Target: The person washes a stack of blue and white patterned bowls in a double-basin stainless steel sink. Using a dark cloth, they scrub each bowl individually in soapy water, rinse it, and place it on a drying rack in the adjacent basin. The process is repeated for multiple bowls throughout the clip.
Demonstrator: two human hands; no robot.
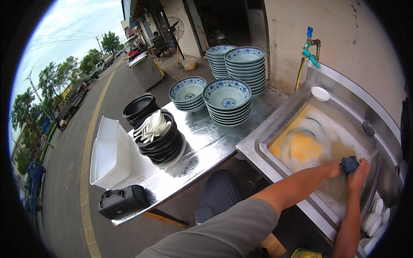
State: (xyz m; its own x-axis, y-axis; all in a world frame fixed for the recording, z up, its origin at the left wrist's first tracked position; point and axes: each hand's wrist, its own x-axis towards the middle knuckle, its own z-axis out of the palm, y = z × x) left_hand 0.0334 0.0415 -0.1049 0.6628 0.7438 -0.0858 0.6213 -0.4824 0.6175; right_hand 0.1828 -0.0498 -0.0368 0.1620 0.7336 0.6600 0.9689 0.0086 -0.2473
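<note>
Both my hands are over the right part of a stainless steel sink (280, 129) filled with cloudy, foamy water. A dark cloth (350, 164) is between them. My right hand (358, 174) grips the cloth from the right, its fingers bent around the edge. On the cloth's left side is my left hand (333, 169); its fingers are mostly hidden, so its hold is unclear. Bowl rims show under the foam, beside an orange patch (303, 148) in the water. A steel scouring pad (368, 130) and a small white bowl (320, 94) rest on the sink's back ledge.
Left of the sink, a metal-topped table (206, 142) bears stacked patterned bowls (227, 96), black bowls (161, 148) with white spoons (154, 127), white plastic bins (111, 151) and a black portable speaker (124, 200). A teal tap (310, 58) stands behind. White dishes (371, 222) are at lower right.
</note>
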